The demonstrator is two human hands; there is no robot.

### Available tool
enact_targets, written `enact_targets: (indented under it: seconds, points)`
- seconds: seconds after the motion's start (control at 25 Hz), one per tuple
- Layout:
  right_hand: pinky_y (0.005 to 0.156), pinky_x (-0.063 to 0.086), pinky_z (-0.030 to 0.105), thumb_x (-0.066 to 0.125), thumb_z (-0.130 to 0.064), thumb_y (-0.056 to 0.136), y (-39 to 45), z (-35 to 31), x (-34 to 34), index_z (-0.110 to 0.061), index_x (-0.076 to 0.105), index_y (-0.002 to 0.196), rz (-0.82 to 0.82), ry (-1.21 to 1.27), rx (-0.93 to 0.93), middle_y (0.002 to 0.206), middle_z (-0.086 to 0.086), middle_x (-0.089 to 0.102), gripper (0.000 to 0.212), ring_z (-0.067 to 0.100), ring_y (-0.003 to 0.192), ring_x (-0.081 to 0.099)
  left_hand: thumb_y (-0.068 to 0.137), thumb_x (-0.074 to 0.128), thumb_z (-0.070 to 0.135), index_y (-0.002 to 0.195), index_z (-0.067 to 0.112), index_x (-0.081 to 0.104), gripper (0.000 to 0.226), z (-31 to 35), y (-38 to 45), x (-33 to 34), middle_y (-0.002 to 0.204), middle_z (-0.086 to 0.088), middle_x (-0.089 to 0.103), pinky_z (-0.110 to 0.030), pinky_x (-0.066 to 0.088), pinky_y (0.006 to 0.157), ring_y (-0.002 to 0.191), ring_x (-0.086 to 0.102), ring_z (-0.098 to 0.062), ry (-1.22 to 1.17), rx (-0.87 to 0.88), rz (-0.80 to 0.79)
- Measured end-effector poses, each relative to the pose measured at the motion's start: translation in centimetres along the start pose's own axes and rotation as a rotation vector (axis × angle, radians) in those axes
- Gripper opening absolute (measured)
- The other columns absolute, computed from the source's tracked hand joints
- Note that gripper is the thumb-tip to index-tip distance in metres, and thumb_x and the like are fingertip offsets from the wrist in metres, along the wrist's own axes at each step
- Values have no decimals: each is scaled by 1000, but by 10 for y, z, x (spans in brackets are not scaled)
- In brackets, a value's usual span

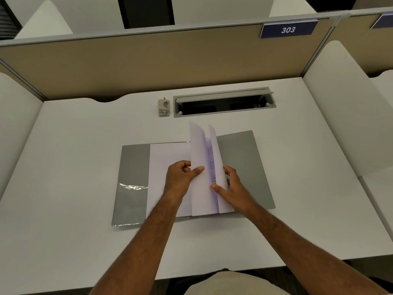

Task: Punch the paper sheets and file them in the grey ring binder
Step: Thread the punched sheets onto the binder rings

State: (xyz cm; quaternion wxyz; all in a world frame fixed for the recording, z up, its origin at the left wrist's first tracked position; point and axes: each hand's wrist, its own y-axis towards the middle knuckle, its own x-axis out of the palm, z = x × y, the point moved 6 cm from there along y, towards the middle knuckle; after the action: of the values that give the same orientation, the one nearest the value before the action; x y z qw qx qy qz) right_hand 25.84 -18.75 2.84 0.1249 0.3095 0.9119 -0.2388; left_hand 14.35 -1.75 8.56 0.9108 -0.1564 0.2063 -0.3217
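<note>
The grey ring binder [244, 167] lies open flat on the white desk in front of me. White paper sheets [200, 145] stand up along its middle, and one sheet [168, 158] lies flat on the left cover. My left hand [180, 177] pinches the upright left sheet between thumb and fingers. My right hand [231, 188] holds the right upright sheets, thumb on their printed inner side. The binder's rings are hidden behind the paper. A small beige hole punch [164, 107] stands at the back of the desk, away from both hands.
A grey cable hatch [223, 103] is set into the desk just right of the punch, lid open. Beige partition walls enclose the desk at the back and sides, with a "303" sign [288, 29] at the top right. White desk surface [63, 167] surrounds the binder.
</note>
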Motion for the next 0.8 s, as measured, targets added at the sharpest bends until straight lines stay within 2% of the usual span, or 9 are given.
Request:
enact_targets:
  seconds: [0.12,0.24,0.4,0.52,0.64,0.8]
  points:
    - [104,51,44,72,-61,79,-1,1,-2,-38,29,141,3,31,-7,142,-8,45,79,12,125,53,78,88,32,85,9,73,28,-2,1,-18,85,-4,75,-21,55,63,75,72,-17,-21,-42,20]
    - [104,51,44,72,-60,78,-1,1,-3,-36,28,143,2,40,-5,143,-6,44,81,12,127,52,78,88,32,77,11,70,28,-7,3,-34,84,-4,75,-23,52,62,75,70,-18,-52,-83,33]
    - [106,49,45,73,-52,83,-1,0,-2,-34,28,144,-5,35,-5,146,-6,42,78,13,129,50,80,85,37,84,7,70,34,-14,5,-57,88,-6,77,-31,58,68,79,73,-22,-69,-115,90]
    - [106,50,44,73,-51,83,-1,0,-2,-35,29,143,-5,36,-9,145,-6,43,76,11,128,50,84,82,35,86,7,71,29,-17,8,-74,89,-7,77,-36,61,73,79,72,-23,-70,-108,150]
    - [104,51,46,73,-53,83,0,1,-2,-39,28,140,-5,23,-3,144,-5,43,74,13,127,52,87,79,32,86,10,70,23,-23,11,-90,88,-6,75,-32,55,65,76,69,-21,-71,-101,204]
    - [102,52,47,73,-49,85,0,0,-2,-38,27,141,-7,13,3,144,-5,43,72,16,125,54,90,75,33,90,6,69,27,-36,17,-106,85,-5,71,-27,49,61,76,65,-22,7,-99,244]
